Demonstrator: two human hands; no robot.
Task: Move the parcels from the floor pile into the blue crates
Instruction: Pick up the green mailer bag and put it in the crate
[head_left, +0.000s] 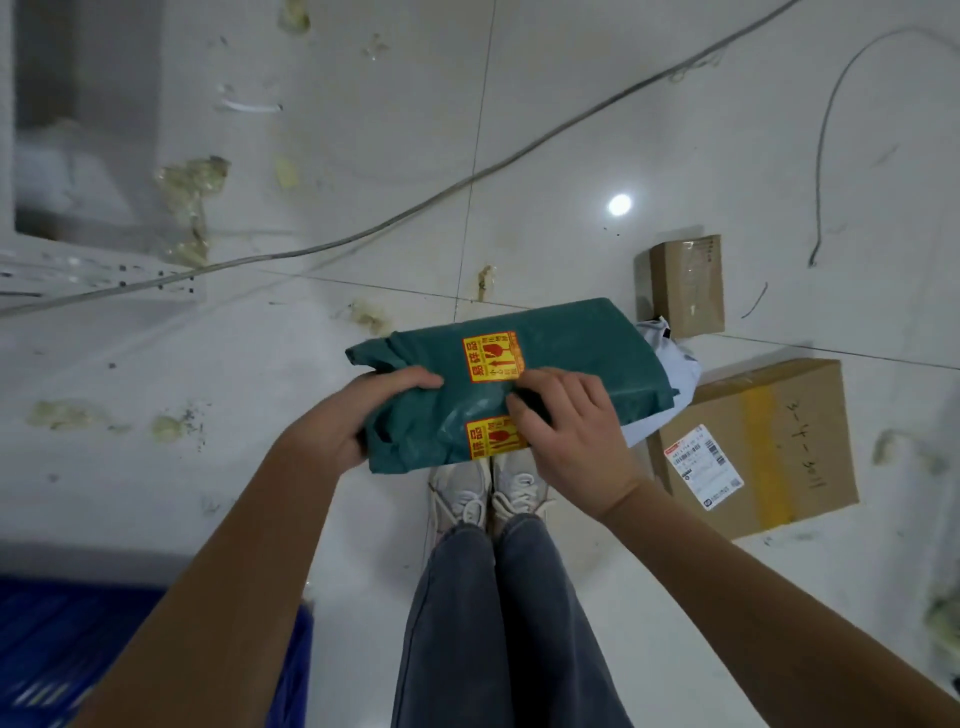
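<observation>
One head-worn wide-angle view looks steeply down, close over hands and floor (571, 130).

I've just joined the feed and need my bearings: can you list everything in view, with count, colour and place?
green parcel bag: one, dark green with two yellow-and-red fragile stickers, held in front of the person
pale parcel bag: one, light grey-white, behind the green bag's right end, mostly hidden
small cardboard box: one, brown, on the floor at right
large cardboard box: one, brown with yellow tape and a white label, on the floor at right, nearer
blue crate: one, blue, lower left corner
cables: two, grey, across the white tiled floor
shoes: two, pale grey, below the bag
left hand: gripping the bag's left end
right hand: gripping the bag's near edge
</observation>
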